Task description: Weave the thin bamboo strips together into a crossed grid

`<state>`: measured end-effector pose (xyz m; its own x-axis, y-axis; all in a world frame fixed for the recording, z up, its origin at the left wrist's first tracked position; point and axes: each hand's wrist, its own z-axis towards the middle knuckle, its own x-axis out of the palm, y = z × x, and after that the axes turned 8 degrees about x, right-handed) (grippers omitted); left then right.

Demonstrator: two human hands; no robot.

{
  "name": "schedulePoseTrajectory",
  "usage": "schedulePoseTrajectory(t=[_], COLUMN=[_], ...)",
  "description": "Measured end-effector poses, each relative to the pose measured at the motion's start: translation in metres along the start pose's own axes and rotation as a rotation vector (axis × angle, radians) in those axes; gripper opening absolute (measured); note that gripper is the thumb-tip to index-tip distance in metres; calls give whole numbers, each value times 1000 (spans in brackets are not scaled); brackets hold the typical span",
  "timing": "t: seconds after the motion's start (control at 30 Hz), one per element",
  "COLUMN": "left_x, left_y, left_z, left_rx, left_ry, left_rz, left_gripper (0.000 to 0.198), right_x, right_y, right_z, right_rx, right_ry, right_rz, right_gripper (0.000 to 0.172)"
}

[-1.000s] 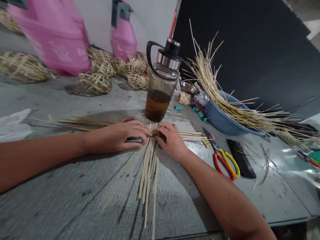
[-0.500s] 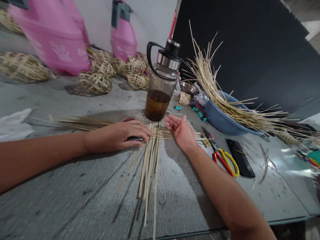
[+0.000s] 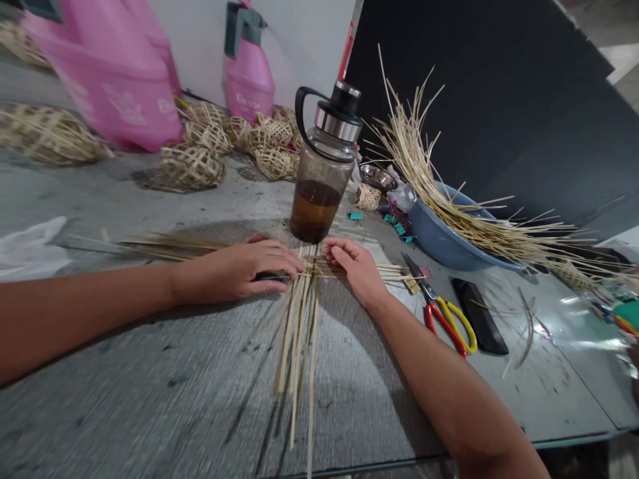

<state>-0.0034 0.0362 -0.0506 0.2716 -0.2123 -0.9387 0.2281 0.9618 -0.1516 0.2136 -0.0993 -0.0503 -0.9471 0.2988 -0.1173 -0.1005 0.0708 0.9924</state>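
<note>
Fingers [image 3: 282,257] half-curled, grip unclear: one left hand [image 3: 244,269], one right hand [image 3: 360,269], at woven strips [image 3: 310,269] mid-frame; one bottle [image 3: 317,193], upper centre.

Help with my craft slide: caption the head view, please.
Left hand and right hand at crossed pale strips, a bottle standing just beyond.

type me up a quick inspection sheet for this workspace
Surface: grey tabletop, dark specks
Work in hand: bamboo-like strips, crossed between the hands, some ends fanning toward the wearer
Clutter: drink bottle just beyond the hands; red-and-yellow-handled scissors beside a flat black object, possibly a phone; teal clips near a blue basin holding a strip bundle
Hands: left hand, fingertips at the crossing's left edge; right hand over strips running right, contact unclear
Cables: nothing seen
Surroundings: openwork woven balls and pink spray bottles at the back; white wall; black panel behind the basin
</note>
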Motion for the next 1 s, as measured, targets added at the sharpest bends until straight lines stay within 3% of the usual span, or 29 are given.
schedulePoseTrajectory(t=[0.17,0.37,0.53,0.7,1.0], left_x=[-1,-4,-5,-3,-3], left_y=[0,-2,-2,1,-2], left_z=[1,1,2,2,-1], left_rx=[-32,15,25,30,34], left_ry=[77,-30,-22,31,9], left_rz=[20,-24,-58,0,-33], left_gripper=[58,51,58,50,53], right_x=[0,1,2,2,3], right_y=[1,0,0,-1,0], right_z=[1,0,0,0,-1], right_rx=[7,14,8,18,-58], right_ry=[-7,2,-14,-10,1], right_rz=[-24,-29,-12,-47,-232], right_gripper=[24,23,21,22,21])
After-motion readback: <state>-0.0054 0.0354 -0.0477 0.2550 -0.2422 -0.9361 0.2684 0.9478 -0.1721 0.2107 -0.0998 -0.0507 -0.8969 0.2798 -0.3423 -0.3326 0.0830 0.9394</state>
